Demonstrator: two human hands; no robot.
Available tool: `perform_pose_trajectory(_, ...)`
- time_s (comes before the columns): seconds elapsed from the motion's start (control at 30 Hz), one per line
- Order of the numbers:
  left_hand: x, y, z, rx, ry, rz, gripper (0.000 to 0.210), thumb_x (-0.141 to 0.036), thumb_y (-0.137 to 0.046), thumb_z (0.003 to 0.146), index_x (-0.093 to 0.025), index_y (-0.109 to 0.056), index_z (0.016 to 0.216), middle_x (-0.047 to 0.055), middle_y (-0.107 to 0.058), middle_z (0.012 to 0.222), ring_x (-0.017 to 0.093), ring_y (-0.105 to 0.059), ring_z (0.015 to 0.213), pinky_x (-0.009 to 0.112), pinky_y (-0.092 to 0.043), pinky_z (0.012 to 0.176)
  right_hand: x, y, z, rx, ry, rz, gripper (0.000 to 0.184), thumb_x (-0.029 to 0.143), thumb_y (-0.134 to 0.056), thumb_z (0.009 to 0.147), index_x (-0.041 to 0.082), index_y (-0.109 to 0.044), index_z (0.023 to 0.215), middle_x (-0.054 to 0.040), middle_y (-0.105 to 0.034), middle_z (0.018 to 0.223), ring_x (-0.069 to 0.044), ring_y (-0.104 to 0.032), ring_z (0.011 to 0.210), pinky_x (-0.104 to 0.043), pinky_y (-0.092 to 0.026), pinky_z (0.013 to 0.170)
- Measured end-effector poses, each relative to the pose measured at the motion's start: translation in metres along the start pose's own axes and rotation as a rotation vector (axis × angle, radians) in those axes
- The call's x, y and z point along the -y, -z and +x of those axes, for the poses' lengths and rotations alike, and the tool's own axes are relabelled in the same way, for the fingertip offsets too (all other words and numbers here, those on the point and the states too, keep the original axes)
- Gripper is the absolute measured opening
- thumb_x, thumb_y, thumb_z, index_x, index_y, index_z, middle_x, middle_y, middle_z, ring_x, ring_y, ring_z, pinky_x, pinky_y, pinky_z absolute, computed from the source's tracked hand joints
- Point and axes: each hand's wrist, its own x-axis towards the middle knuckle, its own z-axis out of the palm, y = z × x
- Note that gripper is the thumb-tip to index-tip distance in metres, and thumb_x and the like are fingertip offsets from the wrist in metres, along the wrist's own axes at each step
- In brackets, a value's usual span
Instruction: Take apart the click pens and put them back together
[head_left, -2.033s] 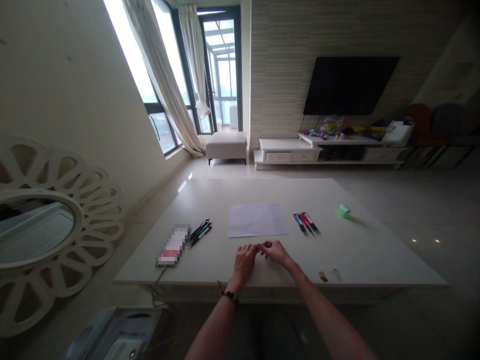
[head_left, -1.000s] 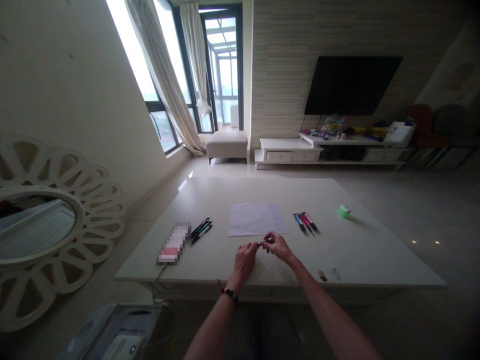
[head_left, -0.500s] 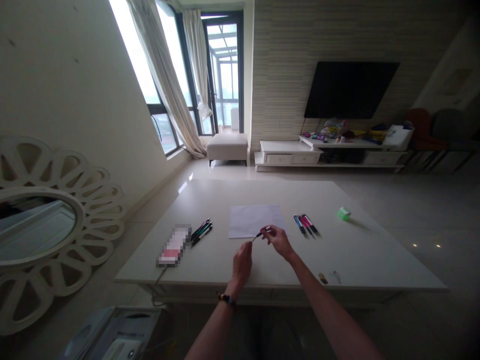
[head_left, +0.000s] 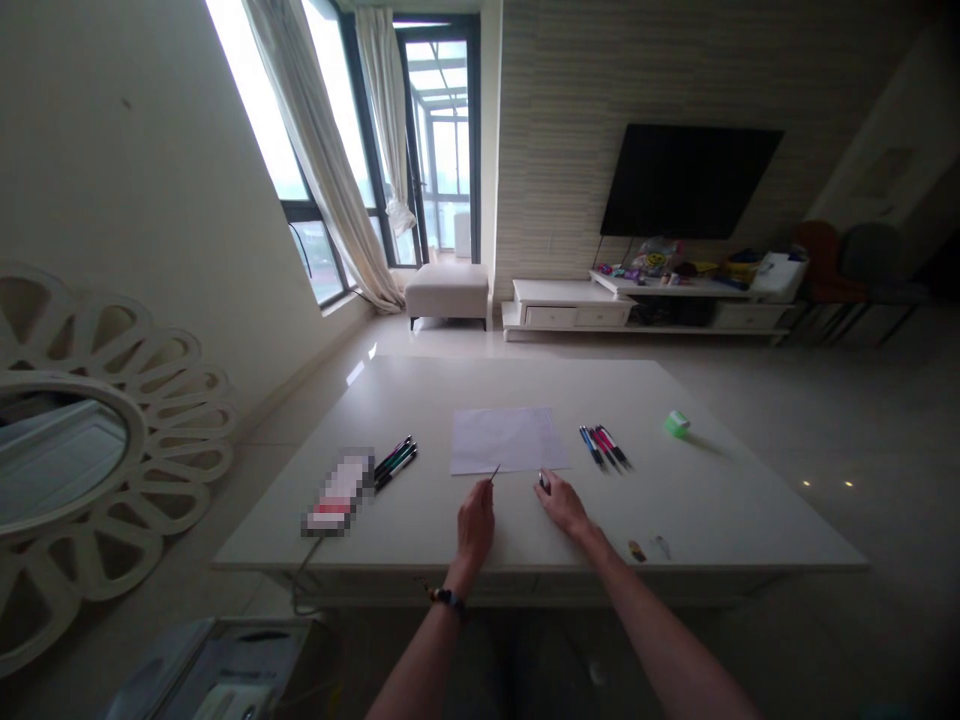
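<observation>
My left hand point(head_left: 475, 522) is closed on a thin dark stick that looks like a pen refill point(head_left: 495, 474). Its tip points up and away over the front edge of the white paper sheet point(head_left: 504, 436). A short dark piece with a pale end, like a pen barrel point(head_left: 544, 483), is gripped in my right hand point(head_left: 564, 502), just off the paper's front right corner. My fingers cover most of both pieces. The two hands are apart. Right of the paper lie several pens point(head_left: 604, 448) with blue, pink and black barrels, side by side.
On the white table point(head_left: 720, 520), more dark pens point(head_left: 394, 464) lie beside a blurred phone point(head_left: 339, 492) with a cable. A green and white small container point(head_left: 676, 424) stands far right. Two small items, one brownish point(head_left: 637, 551), one clear point(head_left: 661, 547), lie near the front edge.
My hands have moved apart: the thin refill has come away from the dark piece. My right hand is lower and turned palm-down. The view has shifted slightly.
</observation>
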Motion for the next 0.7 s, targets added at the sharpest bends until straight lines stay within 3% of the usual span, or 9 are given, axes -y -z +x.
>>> perform_pose_trajectory(0.13,-0.002,0.002,-0.001,0.028,-0.008,-0.01,0.031,-0.037,-0.031,0.089,-0.021,-0.057,0.094,0.002,-0.061,0.075,0.013,-0.056,0.066,0.021,-0.036,0.057,0.003,-0.002,-0.006,-0.059,0.013,0.036,0.043,0.039,-0.052,0.08,0.016,-0.057,0.116,-0.0107,-0.067,0.085,-0.022,-0.062,0.077,-0.029,-0.043,0.07)
perform_pose_trajectory(0.3,-0.013,-0.01,-0.009,0.097,-0.013,-0.108,0.032,-0.04,-0.031,0.089,-0.02,-0.056,0.088,-0.002,-0.054,0.062,0.01,-0.048,0.054,0.02,-0.033,0.052,0.032,0.002,-0.016,-0.071,0.138,0.475,0.046,0.054,-0.047,0.081,0.015,-0.065,0.098,-0.0088,-0.067,0.078,-0.019,-0.06,0.067,-0.027,-0.046,0.061)
perform_pose_trajectory(0.4,-0.021,-0.022,-0.013,0.121,-0.009,-0.198,0.033,-0.041,-0.03,0.089,-0.018,-0.055,0.09,-0.003,-0.052,0.062,0.009,-0.046,0.054,0.02,-0.033,0.053,0.049,-0.003,-0.019,-0.078,0.184,0.591,0.042,0.054,-0.049,0.079,0.016,-0.066,0.083,-0.007,-0.066,0.071,-0.018,-0.06,0.063,-0.026,-0.046,0.059)
perform_pose_trajectory(0.5,-0.023,-0.026,-0.017,0.117,0.02,-0.198,0.033,-0.041,-0.03,0.089,-0.019,-0.054,0.09,-0.003,-0.05,0.06,0.009,-0.045,0.054,0.02,-0.033,0.052,0.049,-0.004,-0.01,-0.133,0.131,0.581,0.042,0.053,-0.048,0.079,0.015,-0.065,0.078,-0.0058,-0.064,0.063,-0.016,-0.057,0.056,-0.025,-0.044,0.053)
perform_pose_trajectory(0.6,-0.021,-0.025,-0.02,0.123,0.042,-0.124,0.032,-0.041,-0.031,0.089,-0.02,-0.054,0.086,-0.003,-0.051,0.061,0.009,-0.045,0.054,0.02,-0.032,0.052,0.033,0.005,0.007,-0.166,0.046,0.477,0.044,0.049,-0.041,0.082,0.012,-0.065,0.084,-0.0081,-0.066,0.07,-0.015,-0.056,0.054,-0.024,-0.041,0.049)
perform_pose_trajectory(0.7,-0.02,-0.023,-0.021,0.111,0.066,-0.073,0.031,-0.04,-0.03,0.089,-0.021,-0.055,0.09,-0.002,-0.055,0.066,0.01,-0.048,0.057,0.02,-0.032,0.053,0.011,0.017,0.022,-0.077,0.026,0.276,0.031,0.039,-0.049,0.077,0.014,-0.066,0.074,-0.0076,-0.067,0.069,-0.016,-0.058,0.059,-0.024,-0.042,0.055)
